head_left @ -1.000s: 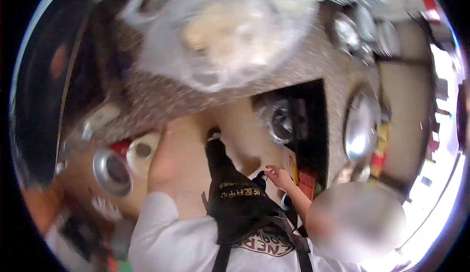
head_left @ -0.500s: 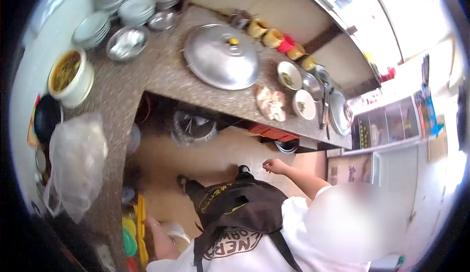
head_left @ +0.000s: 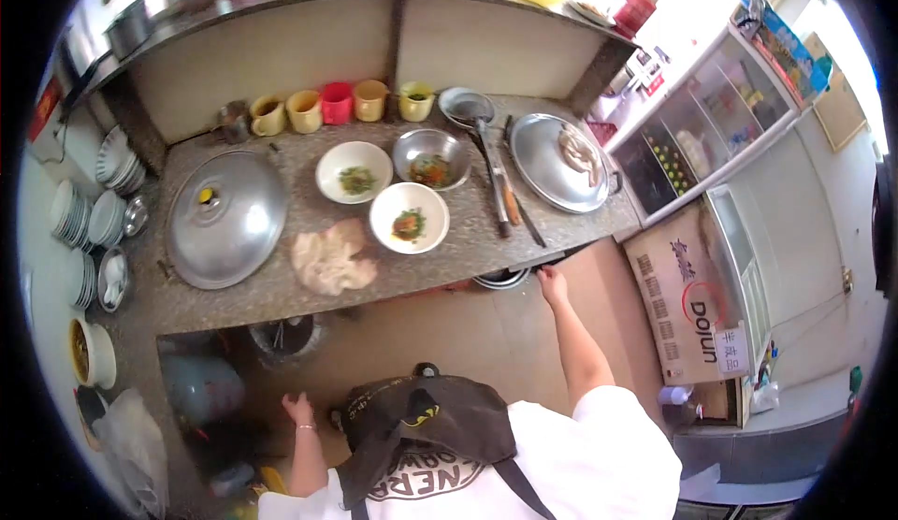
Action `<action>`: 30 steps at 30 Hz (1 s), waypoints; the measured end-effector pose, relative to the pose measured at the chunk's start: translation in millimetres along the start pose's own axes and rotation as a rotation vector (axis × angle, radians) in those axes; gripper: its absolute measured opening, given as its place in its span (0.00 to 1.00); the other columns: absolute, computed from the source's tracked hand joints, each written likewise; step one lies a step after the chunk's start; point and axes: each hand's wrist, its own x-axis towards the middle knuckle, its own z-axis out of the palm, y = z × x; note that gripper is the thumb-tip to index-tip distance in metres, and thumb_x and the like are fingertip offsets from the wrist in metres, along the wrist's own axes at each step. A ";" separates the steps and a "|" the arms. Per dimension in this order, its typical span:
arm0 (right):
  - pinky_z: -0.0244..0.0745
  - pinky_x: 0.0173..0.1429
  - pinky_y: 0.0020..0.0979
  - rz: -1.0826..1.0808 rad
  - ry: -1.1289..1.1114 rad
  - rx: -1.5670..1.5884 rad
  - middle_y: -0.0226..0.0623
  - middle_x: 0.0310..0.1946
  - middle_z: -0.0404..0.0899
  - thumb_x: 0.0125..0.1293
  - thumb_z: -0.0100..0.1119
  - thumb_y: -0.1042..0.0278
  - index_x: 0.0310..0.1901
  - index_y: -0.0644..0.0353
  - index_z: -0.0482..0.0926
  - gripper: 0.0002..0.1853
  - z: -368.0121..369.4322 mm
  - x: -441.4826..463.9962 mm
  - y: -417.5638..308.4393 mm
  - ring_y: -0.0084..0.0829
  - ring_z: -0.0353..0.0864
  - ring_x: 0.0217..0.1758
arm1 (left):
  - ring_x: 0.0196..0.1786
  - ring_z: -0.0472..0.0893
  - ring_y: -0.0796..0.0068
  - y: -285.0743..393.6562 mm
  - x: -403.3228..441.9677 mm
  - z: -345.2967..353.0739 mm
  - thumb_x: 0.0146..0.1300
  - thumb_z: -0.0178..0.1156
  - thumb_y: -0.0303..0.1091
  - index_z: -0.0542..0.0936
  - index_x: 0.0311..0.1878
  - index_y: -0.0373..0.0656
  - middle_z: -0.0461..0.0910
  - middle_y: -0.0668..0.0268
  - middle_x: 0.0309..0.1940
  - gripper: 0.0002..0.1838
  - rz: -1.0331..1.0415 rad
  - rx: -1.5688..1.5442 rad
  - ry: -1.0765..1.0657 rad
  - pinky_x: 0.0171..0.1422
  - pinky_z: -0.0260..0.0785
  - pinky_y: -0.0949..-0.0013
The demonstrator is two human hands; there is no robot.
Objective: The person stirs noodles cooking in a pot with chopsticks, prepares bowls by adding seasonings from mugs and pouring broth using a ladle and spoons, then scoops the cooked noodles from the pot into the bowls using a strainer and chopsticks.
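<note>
Beside the counter point(head_left: 243, 307), cardboard point(head_left: 685, 300) reads "DOJUN" (left hand point(head_left: 298, 410) uncurled; right hand point(head_left: 552, 284), grip unclear).

the counter point(head_left: 301, 183) partly hides the basins point(head_left: 502, 281) below — small print point(head_left: 655, 307) on the carton point(head_left: 673, 281) is unreadably tiny.

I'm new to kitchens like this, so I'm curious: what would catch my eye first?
Probably the big round metal lid with its yellow knob, at the left of the counter. Next, two white bowls and a metal bowl near the middle, with a crumpled cloth beside the nearer white bowl. Behind them stands a red cup.
</note>
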 end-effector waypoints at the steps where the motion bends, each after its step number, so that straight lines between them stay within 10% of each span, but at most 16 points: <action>1: 0.72 0.45 0.37 0.008 0.026 -0.012 0.48 0.34 0.80 0.55 0.57 0.58 0.43 0.63 0.78 0.19 8.3 23.9 19.1 0.43 0.79 0.40 | 0.28 0.73 0.79 25.0 -37.7 28.2 0.55 0.59 0.27 0.61 0.58 0.42 0.73 0.64 0.36 0.27 -0.016 0.016 -0.101 0.25 0.66 0.75; 5: 0.70 0.49 0.40 -0.022 0.099 -0.090 0.51 0.39 0.75 0.53 0.59 0.58 0.44 0.62 0.76 0.20 22.2 78.2 30.6 0.48 0.74 0.44 | 0.28 0.74 0.79 78.9 -135.3 118.4 0.57 0.59 0.31 0.68 0.53 0.43 0.75 0.66 0.36 0.20 0.030 0.140 -0.588 0.26 0.66 0.76; 11: 0.71 0.46 0.40 0.108 0.004 -0.179 0.42 0.35 0.73 0.49 0.64 0.58 0.34 0.58 0.75 0.15 26.3 97.5 -8.0 0.44 0.74 0.43 | 0.51 0.73 0.73 174.4 -218.2 209.2 0.57 0.61 0.34 0.70 0.53 0.38 0.76 0.61 0.47 0.22 0.224 0.482 -1.047 0.57 0.65 0.68; 17: 0.71 0.40 0.37 0.020 0.162 -0.068 0.42 0.32 0.75 0.51 0.64 0.65 0.33 0.61 0.73 0.13 14.1 57.3 45.1 0.38 0.76 0.36 | 0.48 0.75 0.75 287.9 -273.8 348.1 0.62 0.55 0.33 0.68 0.56 0.40 0.74 0.64 0.50 0.19 0.318 0.565 -1.486 0.52 0.69 0.71; 22: 0.76 0.41 0.29 0.566 -0.167 1.019 0.35 0.32 0.76 0.59 0.59 0.71 0.40 0.62 0.73 0.09 -24.6 42.1 101.7 0.26 0.78 0.33 | 0.44 0.76 0.78 344.8 -335.9 500.2 0.59 0.59 0.34 0.71 0.52 0.40 0.75 0.66 0.44 0.19 0.736 0.529 -1.500 0.49 0.69 0.72; 30: 0.77 0.40 0.31 0.680 0.247 1.428 0.31 0.30 0.75 0.59 0.57 0.74 0.42 0.59 0.73 0.09 -193.1 82.2 244.4 0.27 0.77 0.32 | 0.63 0.61 0.50 369.4 -420.4 729.1 0.51 0.63 0.43 0.62 0.62 0.47 0.57 0.48 0.61 0.35 1.447 0.813 -1.155 0.66 0.55 0.60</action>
